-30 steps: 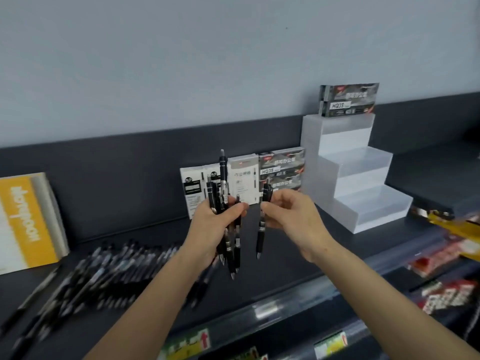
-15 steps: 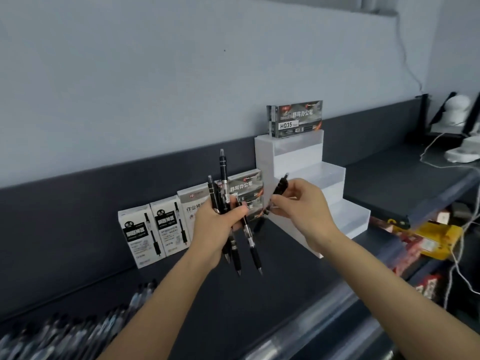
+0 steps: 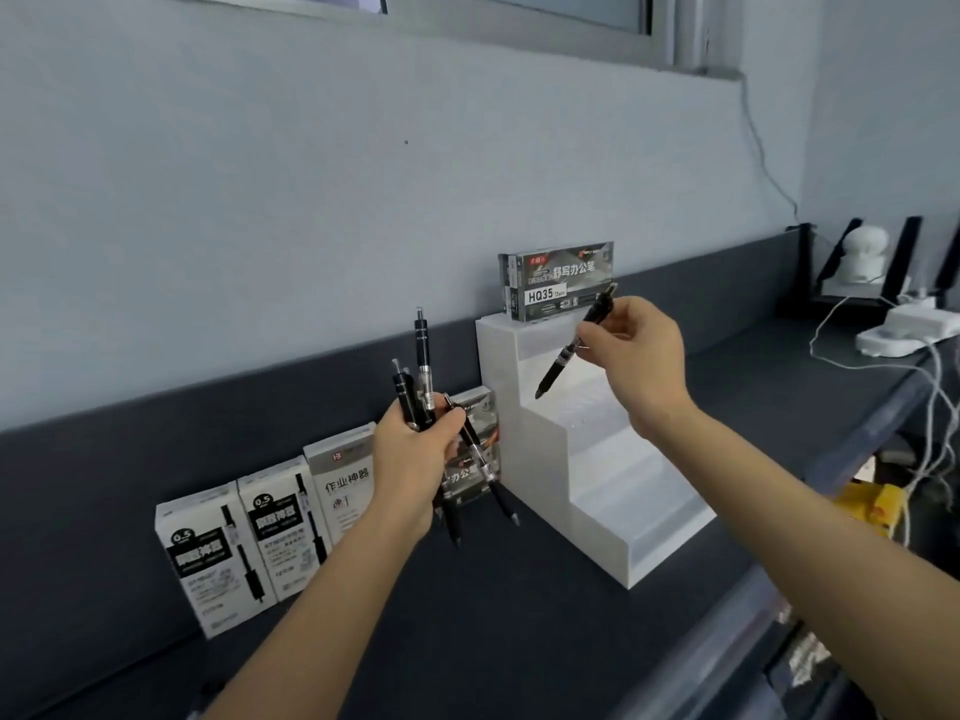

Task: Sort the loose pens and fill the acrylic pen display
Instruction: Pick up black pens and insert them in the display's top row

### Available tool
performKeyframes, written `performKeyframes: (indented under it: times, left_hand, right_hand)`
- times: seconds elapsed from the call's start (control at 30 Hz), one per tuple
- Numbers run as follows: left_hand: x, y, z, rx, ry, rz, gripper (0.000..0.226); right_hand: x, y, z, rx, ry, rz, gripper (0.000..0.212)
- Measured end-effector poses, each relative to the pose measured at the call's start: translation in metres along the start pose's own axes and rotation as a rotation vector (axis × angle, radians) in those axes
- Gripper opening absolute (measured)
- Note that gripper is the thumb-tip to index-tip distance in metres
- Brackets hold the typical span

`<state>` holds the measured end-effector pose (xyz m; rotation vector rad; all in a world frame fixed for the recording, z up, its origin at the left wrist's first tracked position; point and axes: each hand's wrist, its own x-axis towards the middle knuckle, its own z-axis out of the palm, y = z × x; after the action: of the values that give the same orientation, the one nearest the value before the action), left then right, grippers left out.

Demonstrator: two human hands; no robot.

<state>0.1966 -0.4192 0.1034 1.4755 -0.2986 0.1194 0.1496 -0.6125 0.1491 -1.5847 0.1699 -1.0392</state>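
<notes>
Here, the right hand (image 3: 636, 356) pinches one light, stiff black pen (image 3: 571, 350) mid-barrel, tip down over the stepped acrylic display (image 3: 613, 485), while the left hand (image 3: 415, 454) clutches a loose bundle of slippery pens (image 3: 423, 376) beside it.

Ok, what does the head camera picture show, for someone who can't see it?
A person's right hand pinches one black pen, tilted tip-down, over a white stepped pen display on a dark shelf. The left hand grips a bunch of black pens. Pen boxes stand along the back, and an HQ35 box sits on the top step.
</notes>
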Motion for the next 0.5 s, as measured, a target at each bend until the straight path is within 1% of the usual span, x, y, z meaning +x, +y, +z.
performKeyframes:
  times: [0.07, 0.2, 0.3, 0.5]
  left_hand:
    - [0.005, -0.003, 0.007, 0.008, 0.011, -0.002, 0.012]
    - [0.012, -0.006, 0.023, 0.023, 0.034, -0.008, 0.013]
    - [0.018, -0.008, 0.035, 0.034, 0.082, -0.019, 0.013]
    - [0.017, -0.011, 0.055, 0.050, 0.157, 0.004, 0.011]
  right_hand:
    - [0.018, 0.007, 0.001, -0.019, -0.017, -0.001, 0.009]
    - [0.046, 0.026, 0.008, -0.083, -0.103, -0.008, 0.007]
    - [0.062, 0.038, 0.013, -0.092, -0.210, 0.001, 0.006]
    - [0.085, 0.054, 0.018, -0.159, -0.424, -0.058, 0.011]
